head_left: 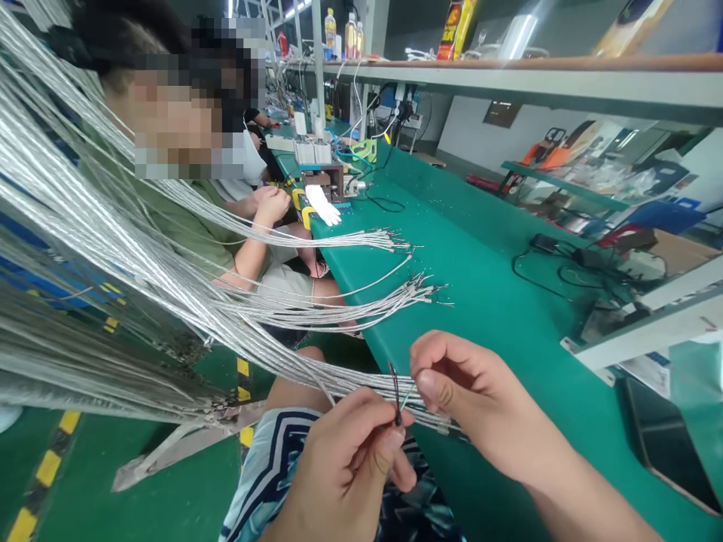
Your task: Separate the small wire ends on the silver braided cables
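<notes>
Between the thumb and forefinger of my left hand [361, 444] is the end of a cable, whose thin dark wires [395, 384] stick up. My right hand [460, 391] pinches a thin pale green wire [407, 394] that runs from the same end. Just behind both hands, a bundle of braided silver cables [350, 380] lies across the table edge. Two more cable bundles, a middle one [395, 299] and a farther one [367, 239], rest with their stripped, dark-tipped ends on the green table [474, 301].
A co-worker in a green shirt [186, 226] sits at the left, hands together. A small machine [321, 177] with a white glove [323, 205] stands at the far table edge. A phone [669, 444] lies at the right. Overhead runs a shelf [508, 79] with bottles.
</notes>
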Action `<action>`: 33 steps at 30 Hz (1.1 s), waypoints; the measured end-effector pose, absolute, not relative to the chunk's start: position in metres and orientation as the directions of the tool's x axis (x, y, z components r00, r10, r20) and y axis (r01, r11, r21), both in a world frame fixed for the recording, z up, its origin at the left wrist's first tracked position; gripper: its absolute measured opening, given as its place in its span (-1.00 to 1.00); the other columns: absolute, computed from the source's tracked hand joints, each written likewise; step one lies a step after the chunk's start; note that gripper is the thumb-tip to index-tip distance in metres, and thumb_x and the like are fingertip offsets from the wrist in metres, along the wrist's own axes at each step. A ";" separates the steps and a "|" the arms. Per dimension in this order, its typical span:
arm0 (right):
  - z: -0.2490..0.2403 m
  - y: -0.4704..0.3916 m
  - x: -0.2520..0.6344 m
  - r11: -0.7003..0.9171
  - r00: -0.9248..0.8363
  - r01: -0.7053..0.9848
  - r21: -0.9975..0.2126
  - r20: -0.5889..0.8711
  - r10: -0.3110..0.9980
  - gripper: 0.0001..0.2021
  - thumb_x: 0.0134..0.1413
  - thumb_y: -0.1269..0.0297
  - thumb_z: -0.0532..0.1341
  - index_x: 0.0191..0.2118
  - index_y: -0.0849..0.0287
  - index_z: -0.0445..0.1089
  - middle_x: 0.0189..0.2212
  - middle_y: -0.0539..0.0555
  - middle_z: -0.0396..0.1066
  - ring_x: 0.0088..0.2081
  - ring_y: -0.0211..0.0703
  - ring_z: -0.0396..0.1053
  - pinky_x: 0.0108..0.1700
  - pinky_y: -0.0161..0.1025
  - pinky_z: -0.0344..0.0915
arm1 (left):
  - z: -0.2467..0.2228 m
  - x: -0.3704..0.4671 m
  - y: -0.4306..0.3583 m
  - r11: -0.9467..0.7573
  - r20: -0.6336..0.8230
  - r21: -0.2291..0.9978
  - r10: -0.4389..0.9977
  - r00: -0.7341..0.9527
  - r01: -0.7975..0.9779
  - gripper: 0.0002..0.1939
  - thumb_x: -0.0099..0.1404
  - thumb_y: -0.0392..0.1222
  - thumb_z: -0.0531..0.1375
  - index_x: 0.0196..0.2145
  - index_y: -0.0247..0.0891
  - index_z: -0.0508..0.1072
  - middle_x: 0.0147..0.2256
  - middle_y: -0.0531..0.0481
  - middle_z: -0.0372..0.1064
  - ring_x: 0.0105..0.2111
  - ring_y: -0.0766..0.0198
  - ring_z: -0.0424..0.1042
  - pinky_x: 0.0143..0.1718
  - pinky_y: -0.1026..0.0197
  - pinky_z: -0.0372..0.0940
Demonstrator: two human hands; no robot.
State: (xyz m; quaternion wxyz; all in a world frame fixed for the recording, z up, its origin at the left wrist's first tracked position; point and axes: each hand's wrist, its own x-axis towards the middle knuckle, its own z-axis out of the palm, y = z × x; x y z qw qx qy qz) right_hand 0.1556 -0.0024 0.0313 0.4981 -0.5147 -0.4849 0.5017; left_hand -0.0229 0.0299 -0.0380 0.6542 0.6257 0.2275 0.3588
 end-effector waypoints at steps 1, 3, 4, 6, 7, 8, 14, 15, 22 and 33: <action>0.030 -0.002 0.156 -0.035 0.014 -0.050 -0.998 -0.036 0.999 -0.78 0.32 0.20 0.30 -0.32 0.19 0.37 -0.34 -0.04 0.30 -0.44 -0.36 0.23 -0.42 -0.35 0.13 | -0.037 -0.024 0.029 -0.044 0.155 0.982 0.749 0.644 -0.186 -0.83 0.50 -0.21 0.13 -0.17 -0.23 0.52 -0.17 -0.03 0.39 -0.49 0.40 0.55 -0.42 0.35 0.42; 0.027 -0.002 0.153 -0.048 -0.018 -0.143 -0.989 -0.046 0.999 -0.75 0.32 0.21 0.31 -0.36 0.21 0.35 -0.29 -0.02 0.29 -0.44 -0.38 0.27 -0.41 -0.35 0.16 | -0.036 -0.026 0.027 -0.065 0.167 0.982 0.744 0.647 -0.178 -0.83 0.50 -0.23 0.12 -0.17 -0.22 0.53 -0.16 -0.04 0.42 -0.49 0.41 0.55 -0.40 0.35 0.42; 0.025 -0.002 0.151 -0.054 -0.030 -0.182 -0.982 -0.049 0.998 -0.74 0.33 0.21 0.30 -0.36 0.22 0.34 -0.27 -0.01 0.30 -0.44 -0.38 0.30 -0.40 -0.35 0.18 | -0.036 -0.028 0.027 -0.086 0.178 0.981 0.744 0.643 -0.173 -0.83 0.50 -0.23 0.12 -0.18 -0.21 0.53 -0.18 -0.03 0.44 -0.49 0.40 0.54 -0.39 0.34 0.42; 0.022 -0.002 0.146 -0.059 -0.039 -0.229 -0.972 -0.051 0.998 -0.76 0.34 0.21 0.29 -0.33 0.21 0.33 -0.26 0.00 0.32 -0.44 -0.38 0.33 -0.39 -0.34 0.23 | -0.036 -0.029 0.026 -0.120 0.197 0.979 0.752 0.629 -0.163 -0.83 0.48 -0.26 0.13 -0.18 -0.21 0.54 -0.24 -0.02 0.45 -0.48 0.38 0.55 -0.37 0.33 0.42; 0.022 -0.003 0.144 -0.061 -0.035 -0.235 -0.970 -0.054 0.998 -0.77 0.35 0.21 0.28 -0.32 0.20 0.34 -0.26 0.01 0.34 -0.44 -0.38 0.32 -0.38 -0.34 0.24 | -0.035 -0.030 0.025 -0.126 0.198 0.979 0.758 0.621 -0.159 -0.84 0.48 -0.27 0.13 -0.20 -0.22 0.54 -0.26 -0.01 0.45 -0.48 0.37 0.55 -0.37 0.32 0.42; 0.022 -0.003 0.142 -0.068 -0.030 -0.228 -0.971 -0.063 0.998 -0.78 0.36 0.19 0.27 -0.29 0.19 0.34 -0.26 0.01 0.35 -0.44 -0.38 0.31 -0.38 -0.34 0.25 | -0.035 -0.030 0.025 -0.122 0.195 0.980 0.762 0.618 -0.158 -0.84 0.47 -0.28 0.14 -0.22 -0.22 0.53 -0.26 -0.01 0.45 -0.48 0.36 0.56 -0.37 0.32 0.42; 0.027 -0.008 0.142 -0.100 -0.063 -0.178 -0.979 -0.090 0.994 -0.82 0.33 0.20 0.30 -0.24 0.18 0.37 -0.34 0.00 0.34 -0.36 -0.28 0.32 -0.30 -0.29 0.26 | -0.032 -0.029 0.026 -0.113 0.211 0.975 0.758 0.617 -0.194 -0.83 0.48 -0.27 0.13 -0.21 -0.22 0.53 -0.25 -0.02 0.44 -0.49 0.35 0.55 -0.39 0.29 0.41; 0.026 -0.008 0.143 -0.090 -0.062 -0.196 -0.977 -0.079 0.995 -0.81 0.32 0.20 0.31 -0.26 0.18 0.36 -0.33 0.00 0.33 -0.36 -0.27 0.32 -0.31 -0.29 0.24 | -0.031 -0.029 0.026 -0.112 0.214 0.973 0.758 0.616 -0.200 -0.83 0.48 -0.27 0.12 -0.21 -0.21 0.53 -0.27 -0.01 0.44 -0.49 0.34 0.55 -0.39 0.29 0.41; 0.021 -0.005 0.140 -0.102 -0.073 -0.251 -0.963 -0.086 0.994 -0.80 0.40 0.21 0.22 -0.27 0.18 0.33 -0.33 0.00 0.33 -0.41 -0.32 0.25 -0.39 -0.32 0.12 | -0.033 -0.034 0.024 -0.091 0.180 0.981 0.766 0.617 -0.173 -0.83 0.49 -0.27 0.13 -0.16 -0.16 0.54 -0.19 0.00 0.46 -0.48 0.39 0.54 -0.39 0.33 0.41; 0.047 -0.018 0.147 0.182 -0.186 0.676 -0.714 0.074 0.980 -0.81 0.23 0.54 0.17 -0.22 0.07 0.41 -0.23 0.01 0.37 -0.29 -0.21 0.37 -0.31 -0.28 0.26 | -0.027 -0.040 0.037 -0.306 0.247 0.951 0.684 0.687 -0.038 -0.66 0.49 -0.31 0.07 -0.46 -0.24 0.45 -0.43 0.02 0.33 -0.40 0.30 0.45 -0.34 0.29 0.27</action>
